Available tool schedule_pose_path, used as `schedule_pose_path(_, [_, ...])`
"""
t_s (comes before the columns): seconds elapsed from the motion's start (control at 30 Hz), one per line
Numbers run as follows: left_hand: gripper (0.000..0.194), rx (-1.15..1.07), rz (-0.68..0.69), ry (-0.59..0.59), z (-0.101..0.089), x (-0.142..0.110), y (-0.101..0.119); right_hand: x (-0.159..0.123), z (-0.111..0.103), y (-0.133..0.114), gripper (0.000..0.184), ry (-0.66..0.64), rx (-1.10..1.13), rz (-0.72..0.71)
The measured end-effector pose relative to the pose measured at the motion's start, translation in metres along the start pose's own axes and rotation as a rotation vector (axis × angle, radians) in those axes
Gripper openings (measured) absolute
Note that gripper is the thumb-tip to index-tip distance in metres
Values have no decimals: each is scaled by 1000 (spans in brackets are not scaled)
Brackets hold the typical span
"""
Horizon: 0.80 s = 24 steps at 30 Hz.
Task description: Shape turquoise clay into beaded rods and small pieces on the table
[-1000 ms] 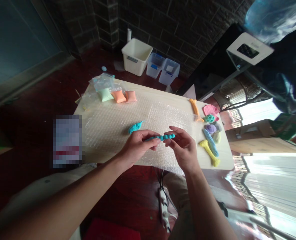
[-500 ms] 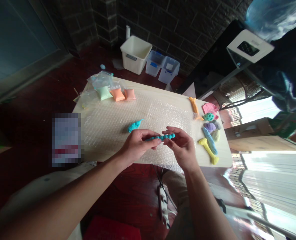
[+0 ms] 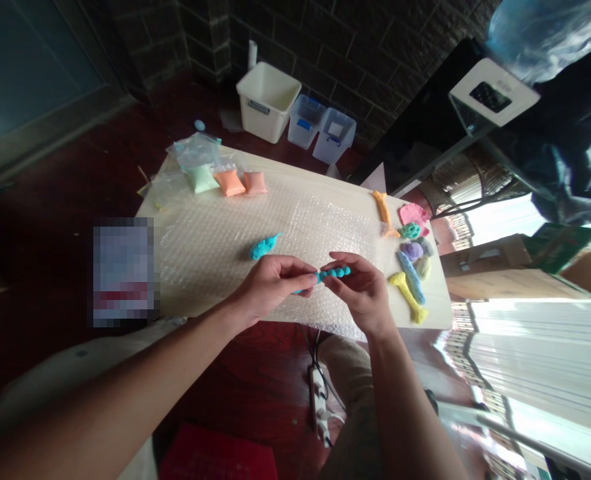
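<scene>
Between my two hands is a teal string of modelling-clay balls, held above the bubble wrap. My left hand pinches its left part between thumb and fingers, hiding some of it. With thumb and fingertips, my right hand grips the beaded right end. A teal clay piece with a thin pointed tip lies on the bubble wrap, just beyond my left hand. To the right of my right hand are a yellow bone-shaped clay piece and a blue clay roll.
Bags of green and orange clay lie at the table's far left. An orange clay bone, a pink clay piece and other lumps sit at the right edge. Beyond the table stand a white bin and clear boxes.
My left thumb and fingers have shifted along the teal string, and its left part now tilts downward. The whole view has moved slightly; the pieces on the table stay put.
</scene>
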State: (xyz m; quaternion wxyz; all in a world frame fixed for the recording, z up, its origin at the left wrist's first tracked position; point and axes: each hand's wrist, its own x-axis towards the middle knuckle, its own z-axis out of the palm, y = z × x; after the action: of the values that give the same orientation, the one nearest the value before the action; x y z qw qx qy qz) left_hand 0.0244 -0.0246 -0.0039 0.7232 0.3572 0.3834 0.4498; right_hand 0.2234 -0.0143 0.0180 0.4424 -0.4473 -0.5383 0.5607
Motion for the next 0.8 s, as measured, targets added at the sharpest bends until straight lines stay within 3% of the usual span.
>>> schedule_pose_path(0.23, [24, 53, 8, 8, -2, -1, -2, -2, 0, 0, 36, -45, 0, 26])
schedule_pose_path(0.47, [37, -24, -81, 18, 0, -1, -1, -3, -3, 0, 42, -133, 9, 7])
schedule_pose_path(0.8, [33, -80, -104, -33, -1, -2, 1, -2, -6, 0, 42, -83, -49, -53])
